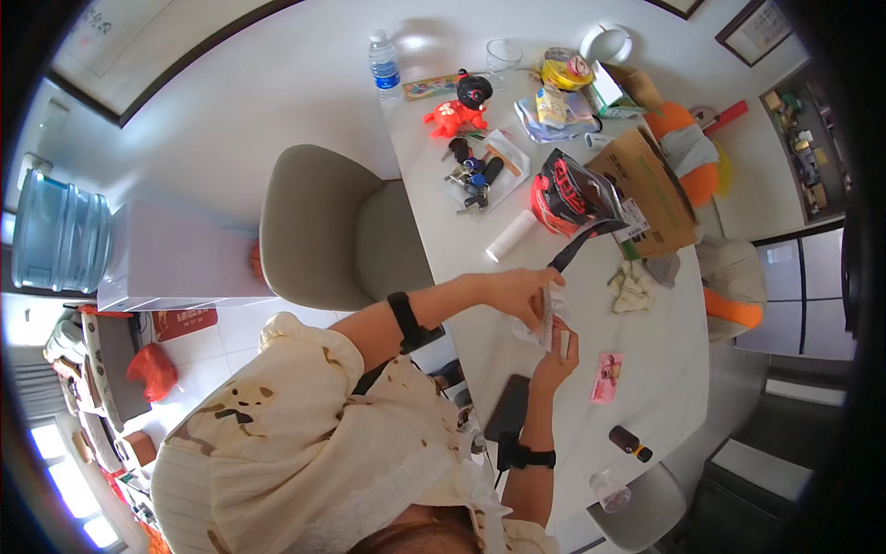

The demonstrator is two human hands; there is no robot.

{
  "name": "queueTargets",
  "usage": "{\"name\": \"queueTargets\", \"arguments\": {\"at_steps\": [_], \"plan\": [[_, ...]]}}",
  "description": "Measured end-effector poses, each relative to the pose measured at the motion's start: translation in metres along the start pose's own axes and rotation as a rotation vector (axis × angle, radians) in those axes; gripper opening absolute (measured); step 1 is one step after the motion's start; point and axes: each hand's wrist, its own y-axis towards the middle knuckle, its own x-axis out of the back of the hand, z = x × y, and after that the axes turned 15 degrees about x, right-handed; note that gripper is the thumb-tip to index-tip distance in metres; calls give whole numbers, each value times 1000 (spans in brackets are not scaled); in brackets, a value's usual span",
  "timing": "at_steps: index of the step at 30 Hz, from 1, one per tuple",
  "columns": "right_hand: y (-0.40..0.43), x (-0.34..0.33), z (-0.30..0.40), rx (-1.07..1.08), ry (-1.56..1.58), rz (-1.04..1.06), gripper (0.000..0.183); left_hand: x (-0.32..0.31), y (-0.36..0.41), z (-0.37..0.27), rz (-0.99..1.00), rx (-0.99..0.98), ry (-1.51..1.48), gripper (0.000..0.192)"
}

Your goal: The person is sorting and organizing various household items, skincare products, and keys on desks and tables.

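My left hand point(519, 292) and my right hand point(558, 360) meet over the table point(664, 374), both gripping a small clear plastic packet point(545, 322). What is inside the packet is too small to tell. Fingers hide part of it. A black and red plastic bag point(564, 197) stands just beyond, its dark strip reaching down to my left hand. A white tube point(511, 235) lies beside the bag. Near my right forearm is a dark phone or tablet point(509, 407). To the right lie a pink printed card point(608, 377) and a crumpled cream cloth point(631, 287).
An open cardboard box point(644, 194), keys point(474, 181) on a clear pouch, a red toy point(457, 118) and a water bottle point(384, 66) occupy the far part. A small dark bottle point(626, 441) and a clear cup point(610, 492) lie near the lower edge. A chair point(318, 228) stands alongside.
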Motion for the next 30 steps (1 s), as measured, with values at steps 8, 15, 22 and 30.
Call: {"name": "queueTargets", "arguments": {"at_steps": [8,15,22,30], "plan": [[-4,9,-2,-30,34,-79,24,12,14,-14,-220,168,207,83],[12,11,7,-127,234,-165,23,9,25,14,-303,-166,464,72],[19,32,-4,-281,514,-273,27,10,51,10,-114,-378,361,56],[15,45,4,-342,505,-230,27,-11,56,9,-79,-376,450,26]]}}
